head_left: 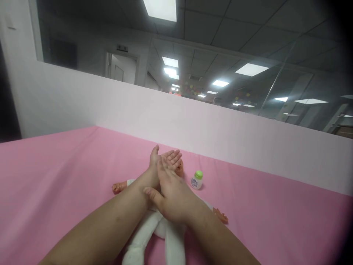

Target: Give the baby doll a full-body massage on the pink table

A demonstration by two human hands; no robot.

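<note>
My left hand [161,159] is held palm up with its fingers stretched out, above a baby doll. My right hand [171,195] lies flat on top of the left palm and wrist, fingers straight. Neither hand holds anything. The doll [154,228] lies on the pink sheet under my arms, dressed in white; one of its hands [118,187] shows at the left, another [221,216] at the right, and its head is mostly hidden behind my hands. A small white bottle with a green cap [196,180] stands just right of my fingers.
The pink sheet [55,184] covers the whole surface. A pale partition wall [220,129] runs along its far edge, with glass panes and ceiling lights above it.
</note>
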